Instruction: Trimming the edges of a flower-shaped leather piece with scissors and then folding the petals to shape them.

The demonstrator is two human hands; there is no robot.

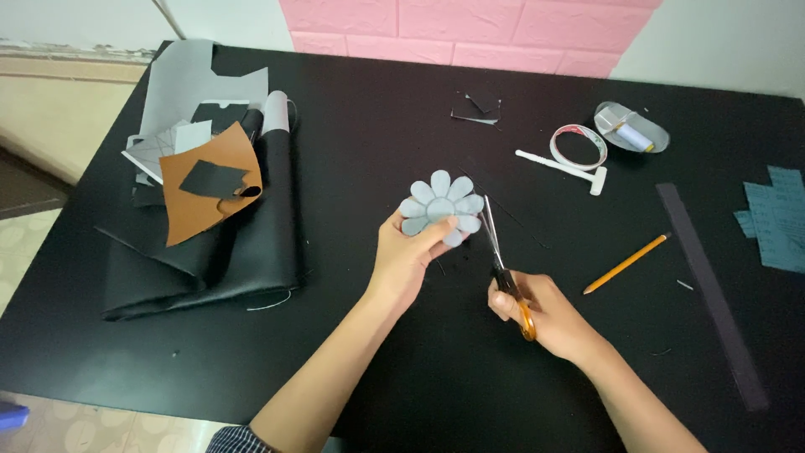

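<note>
1. Right now your left hand (402,256) pinches a grey flower-shaped cutout (441,208) between thumb and fingers, holding it up just above the black table (377,151).
2. Your right hand (545,315) is closed through the orange handles of the scissors (501,264); the blades point away from you, nearly shut, their tips just beside the flower's right-hand petals.
3. Whether the blades touch the petal edge cannot be told.
4. To the right of your right hand lies a yellow pencil (627,263), with a long dark strip (711,294) beyond it.
5. Farther ahead of that hand sit a roll of tape (579,147), a white T-shaped tool (563,170) and a clear dish (631,127).
6. Well to the left of your left hand lies a heap of black sheets, with a brown leather piece (205,197) on top.
</note>
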